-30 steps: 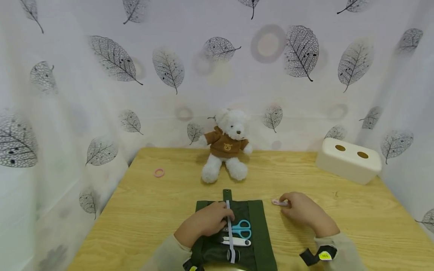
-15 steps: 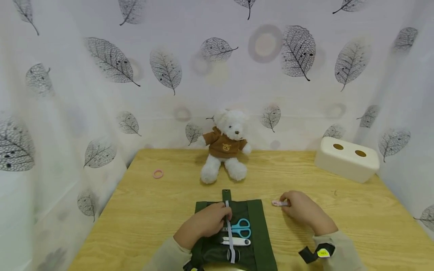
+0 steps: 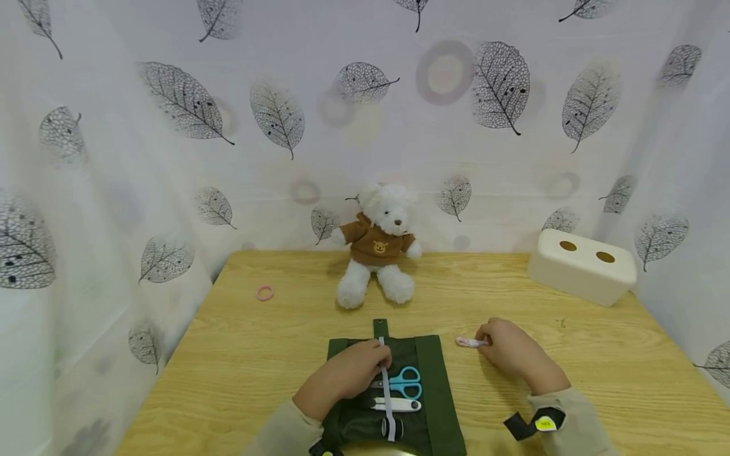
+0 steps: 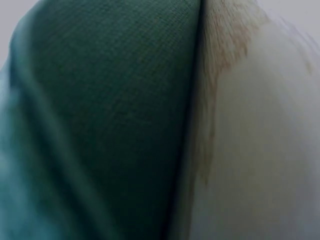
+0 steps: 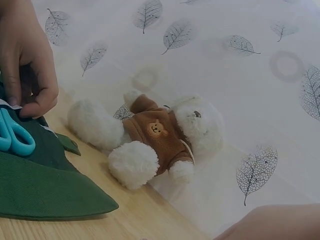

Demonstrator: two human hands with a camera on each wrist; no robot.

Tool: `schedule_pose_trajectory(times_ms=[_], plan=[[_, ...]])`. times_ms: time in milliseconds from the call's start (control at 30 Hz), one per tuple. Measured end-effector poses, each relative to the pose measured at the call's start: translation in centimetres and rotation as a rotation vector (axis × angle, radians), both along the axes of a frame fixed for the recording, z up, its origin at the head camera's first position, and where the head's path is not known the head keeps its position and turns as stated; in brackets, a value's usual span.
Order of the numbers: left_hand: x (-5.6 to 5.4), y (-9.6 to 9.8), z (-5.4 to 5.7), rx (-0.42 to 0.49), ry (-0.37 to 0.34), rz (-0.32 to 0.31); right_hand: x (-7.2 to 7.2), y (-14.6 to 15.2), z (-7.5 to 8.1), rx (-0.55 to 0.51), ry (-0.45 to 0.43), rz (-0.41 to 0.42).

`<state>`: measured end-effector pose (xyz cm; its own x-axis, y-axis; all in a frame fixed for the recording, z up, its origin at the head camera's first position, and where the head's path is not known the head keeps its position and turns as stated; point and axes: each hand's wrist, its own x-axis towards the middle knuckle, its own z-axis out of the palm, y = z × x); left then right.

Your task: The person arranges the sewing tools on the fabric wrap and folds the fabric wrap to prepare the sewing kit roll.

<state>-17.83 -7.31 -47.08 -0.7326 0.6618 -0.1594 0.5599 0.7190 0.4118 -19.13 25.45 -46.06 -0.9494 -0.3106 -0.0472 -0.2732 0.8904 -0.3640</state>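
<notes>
My left hand (image 3: 349,375) lies over a dark green cloth tool roll (image 3: 439,386) and pinches its white elastic strap (image 3: 387,396); the right wrist view also shows this grip. Under the strap sit scissors with turquoise handles (image 3: 406,383), a white-handled tool (image 3: 397,405) and a black spool (image 3: 391,429). To the right of the roll, my right hand (image 3: 516,354) pinches the end of a small pinkish-white strip (image 3: 469,342) at the table; its exact kind is unclear. Blurred green cloth (image 4: 115,100) fills much of the left wrist view.
A white teddy bear in a brown top (image 3: 376,247) sits at the back of the wooden table (image 3: 256,348). A pink ring (image 3: 265,292) lies at the left. At the back right stands a cream box with two round holes (image 3: 582,266).
My right hand has shifted slightly to the right and up, so more of the pinkish-white strip shows. My left hand keeps its place on the strap.
</notes>
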Motion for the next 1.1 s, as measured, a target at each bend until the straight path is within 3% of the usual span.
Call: schedule_pose_trajectory(times_ms=[200,367,633,1100], plan=[[-0.1,-0.2,-0.3,-0.003,0.000,0.000,0.0,-0.4,0.0,-0.017,0.043,0.046],[-0.1,-0.4,-0.4,0.012,0.011,-0.005,0.2,-1.8,0.4,-0.102,-0.020,0.077],[0.0,-0.5,-0.3,0.026,0.023,-0.006,0.3,-4.6,0.1,-0.176,-0.063,0.260],[0.0,-0.7,-0.3,0.025,0.067,-0.032,0.6,-8.2,0.4,-0.170,0.007,0.426]])
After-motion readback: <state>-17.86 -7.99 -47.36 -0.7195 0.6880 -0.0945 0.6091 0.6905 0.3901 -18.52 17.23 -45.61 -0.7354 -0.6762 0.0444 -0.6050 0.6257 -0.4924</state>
